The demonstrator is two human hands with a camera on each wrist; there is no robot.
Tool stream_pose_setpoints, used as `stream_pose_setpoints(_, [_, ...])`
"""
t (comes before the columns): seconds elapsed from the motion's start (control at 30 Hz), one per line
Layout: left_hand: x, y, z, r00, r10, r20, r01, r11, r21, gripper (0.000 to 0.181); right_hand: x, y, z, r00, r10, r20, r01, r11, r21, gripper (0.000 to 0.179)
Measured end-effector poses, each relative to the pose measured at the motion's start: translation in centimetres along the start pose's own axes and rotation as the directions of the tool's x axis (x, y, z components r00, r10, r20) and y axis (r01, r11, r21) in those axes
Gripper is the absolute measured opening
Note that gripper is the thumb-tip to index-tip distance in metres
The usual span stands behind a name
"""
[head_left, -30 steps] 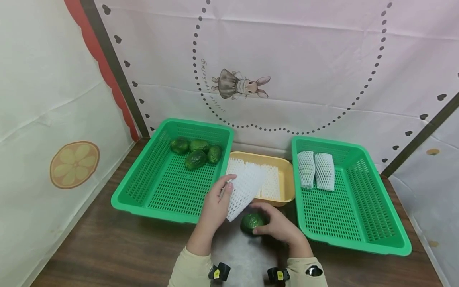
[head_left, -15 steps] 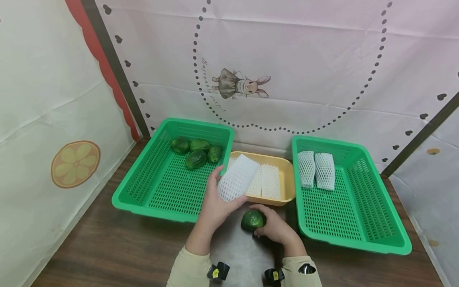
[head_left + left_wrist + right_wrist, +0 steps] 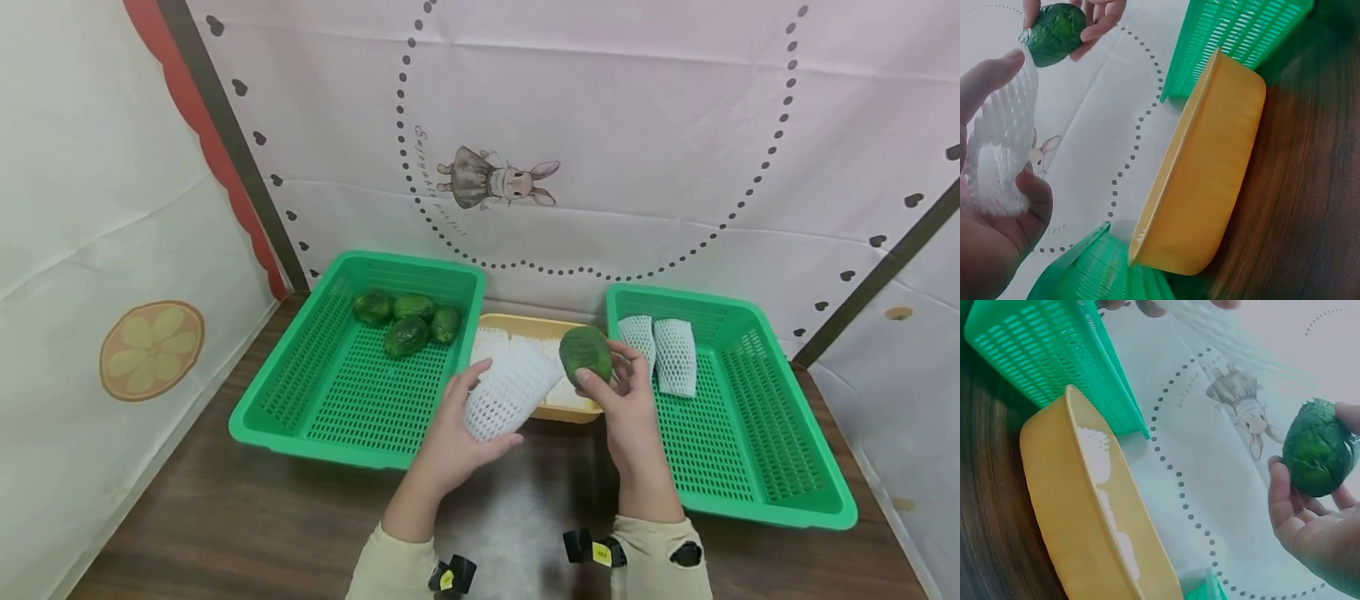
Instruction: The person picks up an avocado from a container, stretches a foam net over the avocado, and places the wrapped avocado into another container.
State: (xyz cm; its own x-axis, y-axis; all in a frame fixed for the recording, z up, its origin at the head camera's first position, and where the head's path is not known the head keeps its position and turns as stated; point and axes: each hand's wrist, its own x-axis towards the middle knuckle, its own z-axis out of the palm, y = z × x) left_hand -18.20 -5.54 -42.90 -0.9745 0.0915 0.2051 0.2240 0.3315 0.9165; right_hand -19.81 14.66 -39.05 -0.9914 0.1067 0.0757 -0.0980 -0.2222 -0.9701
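My left hand (image 3: pixel 453 429) holds a white foam net sleeve (image 3: pixel 504 400) between thumb and fingers. In the left wrist view the sleeve (image 3: pixel 1004 131) is rounded open at its lower end. My right hand (image 3: pixel 626 400) grips a dark green, avocado-like fruit (image 3: pixel 585 354) in wrinkled clear film, raised before the yellow basket. The fruit (image 3: pixel 1316 450) sits between thumb and fingertips in the right wrist view. It is close to the sleeve's upper right end; whether they touch I cannot tell. Several similar fruits (image 3: pixel 408 336) lie in the left green basket (image 3: pixel 315 442).
Behind my hands stands the yellow basket (image 3: pixel 540 325) with flat white net sleeves (image 3: pixel 491 343) in it. The right green basket (image 3: pixel 795 517) contains two net-covered pieces (image 3: pixel 677 358). A grey mat (image 3: pixel 498 492) lies on the brown wooden table (image 3: pixel 225 517), with a printed cloth behind.
My right hand has lifted the green fruit off the grey mat, up to the height of the sleeve. The left hand has shifted its hold and tilted the sleeve to the right.
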Motion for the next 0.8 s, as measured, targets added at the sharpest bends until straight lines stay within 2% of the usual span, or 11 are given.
stream_pose_setpoints(0.1, [-0.1,-0.2,0.2,0.999,0.018,0.043,-0.017,1.000,-0.009,0.085,-0.1,0.0,-0.3,0.999,-0.037,-0.021,0.038,0.998,0.042,0.047])
stream_pose_setpoints(0.2, [-0.1,-0.4,0.4,0.997,0.024,0.068,-0.023,1.000,-0.020,0.082,-0.4,0.3,-0.6,0.998,-0.065,0.003,0.065,0.996,0.061,0.048])
stream_pose_setpoints(0.3, [-0.2,-0.4,0.5,0.997,0.029,0.073,-0.026,0.999,-0.042,0.081,-0.6,0.6,-0.9,0.997,-0.072,0.036,0.069,0.994,0.079,0.042])
stream_pose_setpoints(0.43, [-0.2,-0.2,0.5,0.997,0.039,0.066,-0.035,0.997,-0.063,0.080,-0.7,0.7,-1.2,0.997,-0.068,0.033,0.065,0.994,0.092,0.028])
stream_pose_setpoints(0.6, [-0.2,-0.2,0.6,0.996,0.071,0.050,-0.068,0.996,-0.057,0.077,-0.8,0.6,-1.3,0.996,-0.076,0.045,0.074,0.996,0.047,0.024])
stream_pose_setpoints(0.8, [-0.2,-0.3,1.0,0.993,0.080,0.081,-0.075,0.995,-0.064,0.073,-0.8,0.5,-1.0,0.998,-0.049,0.045,0.052,0.997,-0.055,0.025])
